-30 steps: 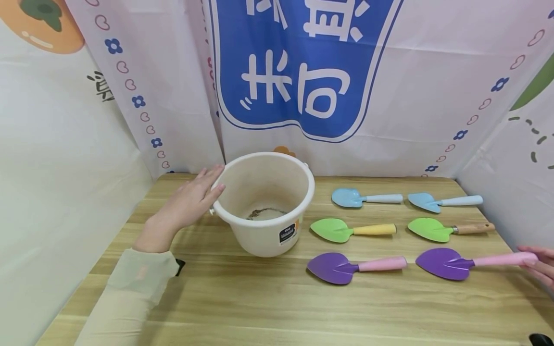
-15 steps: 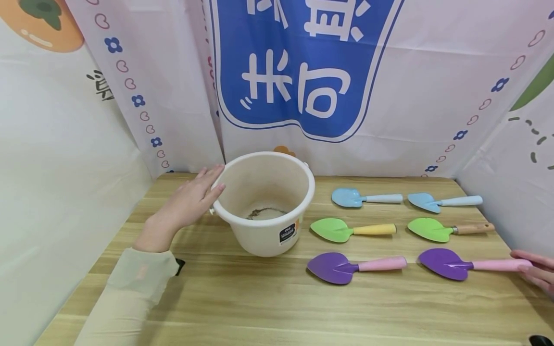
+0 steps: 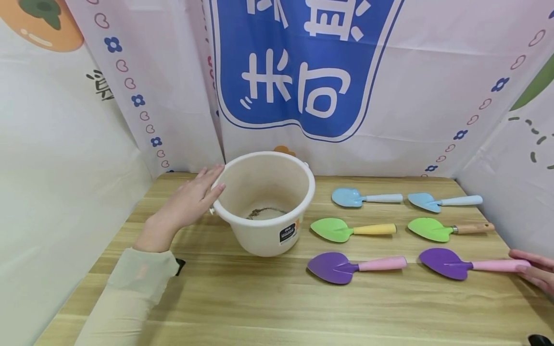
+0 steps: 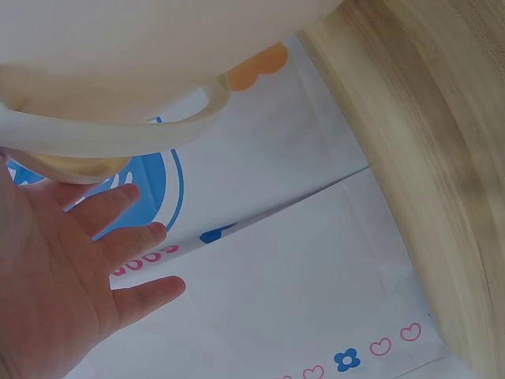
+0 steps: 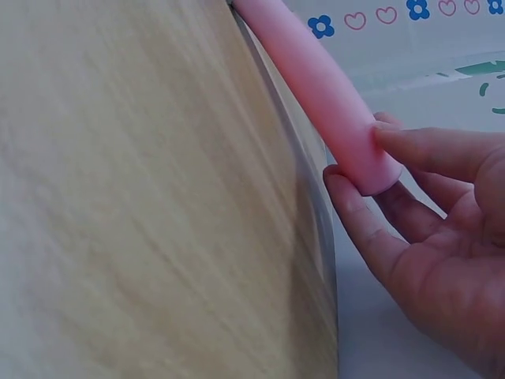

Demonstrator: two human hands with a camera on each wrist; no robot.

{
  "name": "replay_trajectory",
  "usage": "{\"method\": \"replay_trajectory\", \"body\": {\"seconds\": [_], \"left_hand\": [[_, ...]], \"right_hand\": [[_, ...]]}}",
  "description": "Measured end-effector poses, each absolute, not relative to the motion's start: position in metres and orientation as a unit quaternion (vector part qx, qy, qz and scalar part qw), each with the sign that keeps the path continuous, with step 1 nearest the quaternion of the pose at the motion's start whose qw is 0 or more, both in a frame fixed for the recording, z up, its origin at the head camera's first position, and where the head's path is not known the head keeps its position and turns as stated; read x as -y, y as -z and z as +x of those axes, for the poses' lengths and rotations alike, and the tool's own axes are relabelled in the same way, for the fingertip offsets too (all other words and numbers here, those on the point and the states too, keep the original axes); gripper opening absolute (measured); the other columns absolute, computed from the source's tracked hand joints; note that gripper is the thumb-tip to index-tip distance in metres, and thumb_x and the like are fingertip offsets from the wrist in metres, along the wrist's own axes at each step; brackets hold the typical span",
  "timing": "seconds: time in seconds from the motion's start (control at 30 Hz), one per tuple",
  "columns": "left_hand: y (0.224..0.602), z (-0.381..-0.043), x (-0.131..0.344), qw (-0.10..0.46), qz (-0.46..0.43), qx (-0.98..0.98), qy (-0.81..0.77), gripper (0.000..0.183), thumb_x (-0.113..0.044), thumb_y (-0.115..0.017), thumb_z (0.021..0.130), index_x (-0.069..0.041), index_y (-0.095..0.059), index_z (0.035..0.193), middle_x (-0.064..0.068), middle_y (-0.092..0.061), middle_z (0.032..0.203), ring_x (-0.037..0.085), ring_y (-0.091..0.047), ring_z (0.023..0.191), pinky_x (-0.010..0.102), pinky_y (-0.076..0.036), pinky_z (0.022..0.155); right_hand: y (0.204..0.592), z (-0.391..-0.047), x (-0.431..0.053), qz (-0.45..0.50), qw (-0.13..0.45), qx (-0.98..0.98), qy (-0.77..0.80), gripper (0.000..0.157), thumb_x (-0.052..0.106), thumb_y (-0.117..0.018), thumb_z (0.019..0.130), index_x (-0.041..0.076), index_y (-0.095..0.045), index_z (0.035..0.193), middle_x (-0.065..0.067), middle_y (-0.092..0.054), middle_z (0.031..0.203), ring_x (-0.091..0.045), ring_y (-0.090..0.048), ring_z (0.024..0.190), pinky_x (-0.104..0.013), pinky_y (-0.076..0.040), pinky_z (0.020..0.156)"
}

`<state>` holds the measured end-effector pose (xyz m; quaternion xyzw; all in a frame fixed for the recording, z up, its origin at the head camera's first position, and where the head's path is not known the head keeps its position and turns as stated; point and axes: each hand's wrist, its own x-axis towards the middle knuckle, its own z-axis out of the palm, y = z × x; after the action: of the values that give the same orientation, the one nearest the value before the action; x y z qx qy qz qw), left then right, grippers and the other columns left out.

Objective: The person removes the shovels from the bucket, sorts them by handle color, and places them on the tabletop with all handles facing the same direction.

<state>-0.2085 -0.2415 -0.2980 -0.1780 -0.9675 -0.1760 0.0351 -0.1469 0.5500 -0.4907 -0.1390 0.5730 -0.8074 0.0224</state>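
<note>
My left hand (image 3: 190, 199) rests on the left rim of a white plastic bucket (image 3: 255, 235), fingers straight. In the left wrist view the fingers (image 4: 138, 245) are spread beside the bucket and its handle (image 4: 110, 136). At the table's right edge my right hand (image 3: 541, 274) pinches the end of a garden trowel's pink handle (image 5: 331, 99) between thumb and fingers. This trowel has a purple blade (image 3: 446, 263) and lies on the table. A matching purple trowel (image 3: 333, 268) lies to its left. Dark residue shows on the bucket's bottom.
Behind the purple trowels lie a green one with a yellow handle (image 3: 333, 230), a green one with a wooden handle (image 3: 433, 229), and two light-blue ones, left (image 3: 348, 197) and right (image 3: 426, 202). White printed cloth (image 3: 402, 115) stands around the wooden table (image 3: 259, 307).
My right hand has shifted slightly left with the trowel's handle end, while its purple blade has moved a touch right. The left hand and the bucket stay put.
</note>
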Motion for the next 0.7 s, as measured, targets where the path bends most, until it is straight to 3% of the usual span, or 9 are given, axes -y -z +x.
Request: {"method": "replay_trajectory", "body": {"seconds": [0.27, 0.47, 0.6, 0.63, 0.7], "left_hand": [[0.297, -0.208, 0.241, 0.03, -0.174, 0.968, 0.181, 0.066, -0.046, -0.029, 0.112, -0.008, -0.021, 0.164, 0.014, -0.02, 0.168, 0.044, -0.012, 0.153, 0.071, -0.014, 0.117], [0.297, -0.209, 0.241, 0.03, -0.175, 0.968, 0.179, 0.066, -0.047, -0.029, 0.112, -0.009, -0.02, 0.165, 0.013, -0.02, 0.168, 0.044, -0.013, 0.153, 0.072, -0.014, 0.117], [0.298, -0.209, 0.242, 0.029, -0.175, 0.968, 0.178, 0.066, -0.047, -0.029, 0.111, -0.01, -0.019, 0.165, 0.014, -0.021, 0.168, 0.044, -0.013, 0.153, 0.071, -0.014, 0.117], [0.298, -0.209, 0.242, 0.028, -0.175, 0.968, 0.179, 0.066, -0.047, -0.029, 0.111, -0.01, -0.019, 0.165, 0.014, -0.021, 0.168, 0.044, -0.013, 0.153, 0.072, -0.014, 0.117], [0.298, -0.209, 0.242, 0.025, -0.175, 0.968, 0.181, 0.066, -0.048, -0.029, 0.111, -0.011, -0.019, 0.165, 0.014, -0.02, 0.168, 0.044, -0.013, 0.153, 0.072, -0.014, 0.117]], "right_hand": [[0.487, -0.142, -0.55, -0.072, 0.012, -0.678, 0.731, 0.05, -0.014, -0.05, 0.101, 0.023, -0.08, 0.117, 0.016, -0.074, 0.114, 0.012, -0.062, 0.106, -0.007, -0.05, 0.081], [0.485, -0.141, -0.547, -0.077, 0.013, -0.669, 0.739, 0.051, -0.015, -0.048, 0.101, 0.021, -0.079, 0.12, 0.013, -0.074, 0.116, 0.009, -0.063, 0.107, -0.008, -0.051, 0.081], [0.488, -0.14, -0.546, -0.109, -0.034, -0.693, 0.712, 0.048, -0.014, -0.05, 0.101, 0.019, -0.077, 0.123, 0.014, -0.073, 0.12, 0.01, -0.061, 0.112, -0.006, -0.048, 0.086], [0.489, -0.139, -0.545, -0.117, -0.06, -0.719, 0.682, 0.048, -0.014, -0.051, 0.101, 0.021, -0.076, 0.125, 0.017, -0.072, 0.122, 0.012, -0.06, 0.113, -0.005, -0.047, 0.088], [0.491, -0.136, -0.545, -0.136, -0.125, -0.79, 0.585, 0.044, -0.016, -0.055, 0.098, 0.013, -0.076, 0.124, 0.022, -0.068, 0.125, 0.014, -0.057, 0.115, -0.003, -0.044, 0.09]]}}
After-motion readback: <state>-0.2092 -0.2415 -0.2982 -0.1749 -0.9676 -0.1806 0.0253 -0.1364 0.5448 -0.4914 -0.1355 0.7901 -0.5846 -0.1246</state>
